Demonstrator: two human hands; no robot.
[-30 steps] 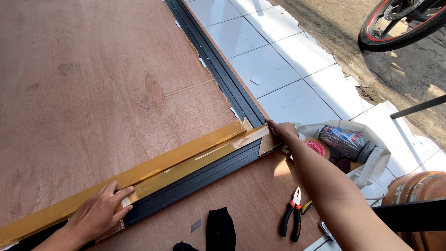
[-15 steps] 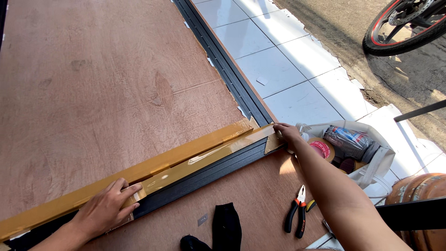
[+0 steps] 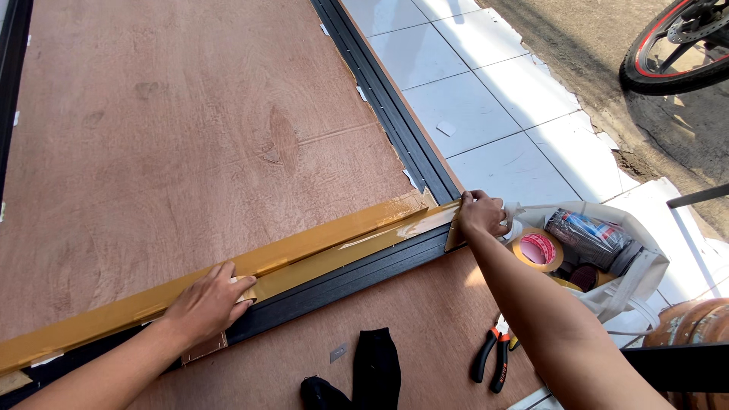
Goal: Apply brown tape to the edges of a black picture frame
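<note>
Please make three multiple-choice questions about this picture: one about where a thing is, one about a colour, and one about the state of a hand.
1. Where do the pliers lie?
A. on the plywood near the white bag
B. on the tiles by the wheel
C. inside the bag

2. What colour is the tape along the black frame?
A. blue
B. yellow-brown
C. white

3. What does the left hand do?
A. presses flat on the tape
B. holds the pliers
C. hangs in the air

Answers:
1 A: the pliers rest on the plywood board beside the white bag.
2 B: the tape is yellow-brown.
3 A: the left hand lies flat on the tape; the right hand grips its end.
</note>
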